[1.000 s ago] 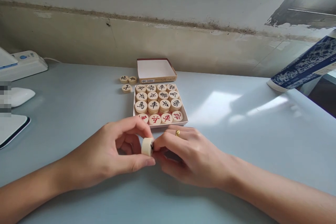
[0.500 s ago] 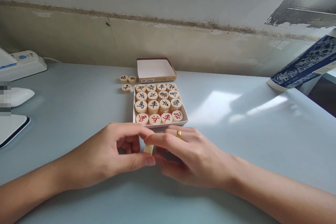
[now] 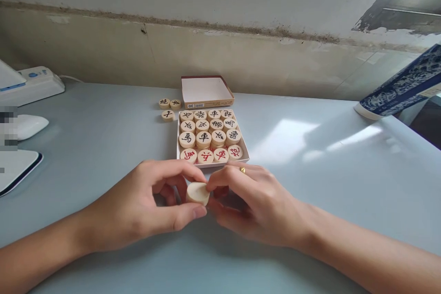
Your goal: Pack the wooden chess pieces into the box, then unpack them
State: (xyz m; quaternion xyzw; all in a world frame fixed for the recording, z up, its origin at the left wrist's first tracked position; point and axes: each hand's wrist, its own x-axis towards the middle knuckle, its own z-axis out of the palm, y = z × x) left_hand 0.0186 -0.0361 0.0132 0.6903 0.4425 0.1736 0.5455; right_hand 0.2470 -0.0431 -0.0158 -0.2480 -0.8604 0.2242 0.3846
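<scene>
Between my two hands is a round, cream xiangqi piece (image 3: pixel 197 192), its blank face turned up. My left hand (image 3: pixel 156 200) pinches it between thumb and forefinger from the left. From the right, my right hand (image 3: pixel 251 200), with a gold ring, grips its edge with the fingertips. Just beyond my hands lies a shallow white box (image 3: pixel 246 152) holding rows of xiangqi pieces. Its nearest row shows red characters, such as the red piece (image 3: pixel 206 156); the rows behind show black ones, such as the black piece (image 3: pixel 203 138).
Behind the box stands its open lid (image 3: pixel 206 89), white inside. Three loose pieces, one of them a black-marked piece (image 3: pixel 168 115), lie left of it. A white mouse (image 3: pixel 32 127) and a white power strip (image 3: pixel 43 83) are at the left. A blue patterned object (image 3: pixel 392 89) leans at the right.
The piece has turned in my fingers, from its narrow edge showing to its blank face tilted up. My right hand has shifted slightly to the right.
</scene>
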